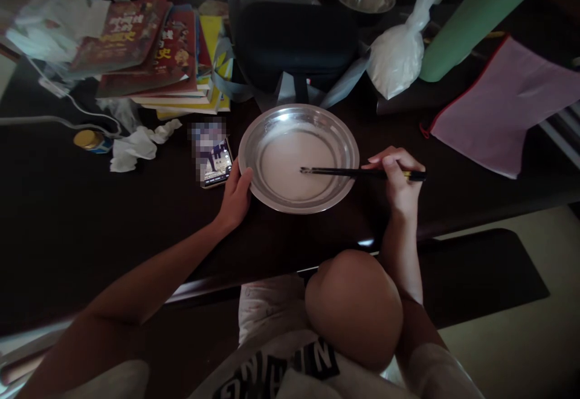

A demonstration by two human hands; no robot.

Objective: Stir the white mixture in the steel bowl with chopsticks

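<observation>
A wide, shiny metal bowl (299, 204) stands on the dark table, with a pale, whitish liquid or batter (285, 166) covering its bottom. My left hand (236, 193) grips the bowl's left rim, thumb on top and fingers underneath, partly hidden. In my right hand (399, 172), closed at the bowl's right side, is a pair of black chopsticks (348, 173). They reach across the right rim, and their tips, with a bit of residue on them, meet the pale contents near the middle. A lit phone (217, 160) lies just left of the bowl.
Stacked books (158, 54), crumpled tissue (136, 145) and a small gold-lidded jar (93, 141) are on the left. Behind the bowl sits a black case (296, 42). To the right are a tied white bag (396, 60), a green cylinder (475, 24) and a pink cloth pouch (498, 109).
</observation>
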